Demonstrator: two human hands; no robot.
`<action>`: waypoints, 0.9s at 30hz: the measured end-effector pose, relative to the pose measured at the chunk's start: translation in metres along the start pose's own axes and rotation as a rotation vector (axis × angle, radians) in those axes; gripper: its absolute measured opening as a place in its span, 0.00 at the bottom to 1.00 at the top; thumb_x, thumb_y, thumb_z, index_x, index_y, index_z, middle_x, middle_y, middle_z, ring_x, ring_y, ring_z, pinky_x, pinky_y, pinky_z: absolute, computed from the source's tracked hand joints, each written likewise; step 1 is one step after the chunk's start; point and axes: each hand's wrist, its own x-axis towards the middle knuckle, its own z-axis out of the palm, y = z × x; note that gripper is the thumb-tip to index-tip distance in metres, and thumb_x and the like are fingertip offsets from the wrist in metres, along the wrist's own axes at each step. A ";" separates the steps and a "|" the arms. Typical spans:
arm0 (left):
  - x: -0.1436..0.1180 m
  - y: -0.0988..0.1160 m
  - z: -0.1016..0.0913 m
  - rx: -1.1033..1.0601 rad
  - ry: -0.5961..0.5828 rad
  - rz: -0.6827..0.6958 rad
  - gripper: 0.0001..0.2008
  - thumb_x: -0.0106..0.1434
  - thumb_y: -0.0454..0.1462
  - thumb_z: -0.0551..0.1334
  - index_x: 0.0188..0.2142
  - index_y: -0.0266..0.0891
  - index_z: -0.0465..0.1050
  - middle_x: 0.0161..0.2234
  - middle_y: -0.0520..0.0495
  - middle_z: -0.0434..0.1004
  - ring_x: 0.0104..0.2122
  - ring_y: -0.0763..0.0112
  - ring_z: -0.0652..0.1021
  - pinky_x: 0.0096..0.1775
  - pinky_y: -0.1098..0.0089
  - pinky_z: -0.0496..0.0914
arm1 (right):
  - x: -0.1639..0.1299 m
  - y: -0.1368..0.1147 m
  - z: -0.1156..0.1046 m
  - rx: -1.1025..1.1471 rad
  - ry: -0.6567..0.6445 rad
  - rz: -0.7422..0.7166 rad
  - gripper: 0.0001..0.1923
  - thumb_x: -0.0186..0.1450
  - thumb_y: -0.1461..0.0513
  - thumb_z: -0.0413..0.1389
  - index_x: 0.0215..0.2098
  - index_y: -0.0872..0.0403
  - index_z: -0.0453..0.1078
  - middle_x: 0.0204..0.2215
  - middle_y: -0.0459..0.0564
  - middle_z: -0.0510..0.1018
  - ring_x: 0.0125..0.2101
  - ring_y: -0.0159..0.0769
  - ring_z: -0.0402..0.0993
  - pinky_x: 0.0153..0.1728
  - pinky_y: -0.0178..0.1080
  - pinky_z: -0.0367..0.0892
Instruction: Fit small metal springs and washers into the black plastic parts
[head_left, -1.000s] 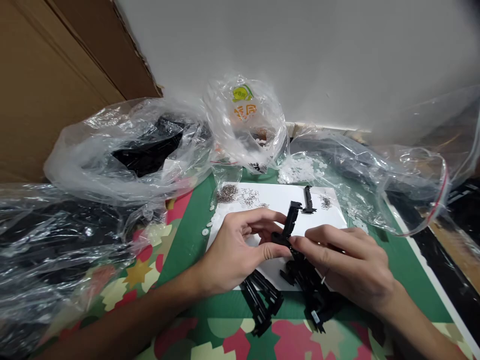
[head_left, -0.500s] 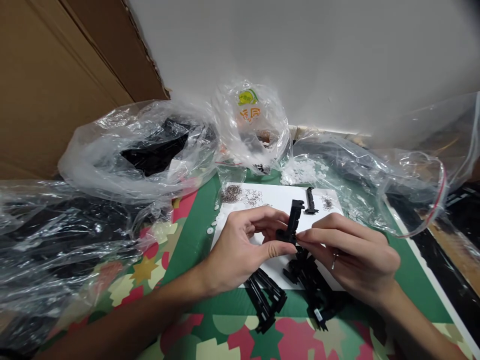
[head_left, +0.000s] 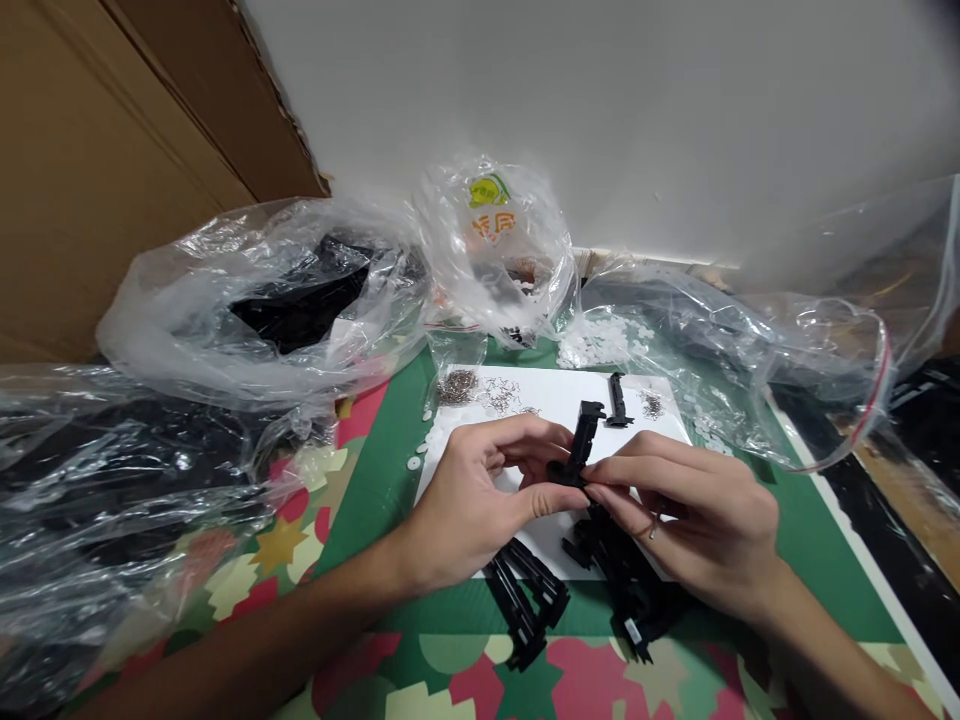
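Note:
My left hand [head_left: 491, 490] grips a slim black plastic part [head_left: 583, 440] by its lower end, between thumb and fingers, with the part standing nearly upright. My right hand [head_left: 686, 500] is closed in a pinch against the part's lower right side. Whatever may be between those right fingertips is too small to make out. Below the hands lie two similar black parts [head_left: 517, 610] on the left and a heap of black parts [head_left: 622, 590] on the right. Another black part [head_left: 619, 400] rests on the white sheet [head_left: 555, 385] behind the hands.
Small brown metal pieces [head_left: 501, 395] lie on the sheet, beside a denser pile [head_left: 457, 386]; dark bits [head_left: 652, 403] lie at right. White plastic pieces [head_left: 600, 342] are heaped behind. Clear bags [head_left: 262, 290] crowd the left and back, below a cardboard box [head_left: 112, 180].
My right hand has shifted slightly left and stays against the black part. The left hand keeps its hold. The whole view has drifted a little.

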 end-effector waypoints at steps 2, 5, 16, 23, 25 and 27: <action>0.000 0.000 0.000 -0.002 0.002 0.001 0.15 0.53 0.33 0.82 0.39 0.37 0.84 0.38 0.50 0.87 0.39 0.69 0.85 0.44 0.76 0.79 | 0.000 0.000 0.000 0.017 -0.005 0.025 0.08 0.71 0.71 0.61 0.43 0.55 0.78 0.29 0.48 0.79 0.25 0.29 0.72 0.24 0.33 0.65; -0.001 0.001 0.001 -0.002 0.005 0.003 0.15 0.53 0.33 0.82 0.38 0.37 0.84 0.37 0.50 0.87 0.38 0.70 0.85 0.43 0.76 0.79 | 0.001 -0.001 -0.001 0.045 -0.021 0.050 0.07 0.71 0.71 0.61 0.43 0.54 0.78 0.28 0.47 0.78 0.24 0.28 0.69 0.24 0.33 0.62; -0.001 0.002 0.001 0.000 0.016 -0.015 0.16 0.53 0.37 0.83 0.39 0.36 0.84 0.37 0.47 0.88 0.37 0.65 0.86 0.43 0.72 0.81 | 0.001 -0.003 -0.003 0.091 -0.038 0.123 0.05 0.72 0.68 0.61 0.42 0.53 0.77 0.29 0.47 0.79 0.24 0.29 0.68 0.23 0.33 0.62; -0.002 0.000 0.000 -0.037 -0.008 -0.055 0.17 0.51 0.35 0.83 0.37 0.36 0.83 0.35 0.48 0.87 0.35 0.65 0.86 0.40 0.73 0.80 | 0.004 -0.004 -0.003 0.175 -0.037 0.164 0.05 0.72 0.67 0.63 0.38 0.53 0.78 0.30 0.46 0.82 0.29 0.31 0.76 0.31 0.33 0.69; -0.002 0.000 -0.002 -0.062 -0.031 -0.080 0.17 0.51 0.35 0.83 0.38 0.36 0.83 0.34 0.48 0.87 0.36 0.65 0.86 0.39 0.74 0.80 | 0.005 -0.004 -0.003 0.200 -0.044 0.180 0.05 0.72 0.67 0.64 0.37 0.53 0.78 0.30 0.46 0.82 0.30 0.31 0.77 0.32 0.34 0.70; -0.002 0.000 -0.003 -0.078 -0.051 -0.095 0.18 0.51 0.35 0.83 0.39 0.36 0.83 0.35 0.47 0.87 0.36 0.66 0.86 0.39 0.74 0.79 | 0.005 -0.003 -0.004 0.214 -0.050 0.179 0.06 0.72 0.67 0.64 0.36 0.53 0.78 0.30 0.46 0.81 0.31 0.32 0.78 0.33 0.34 0.71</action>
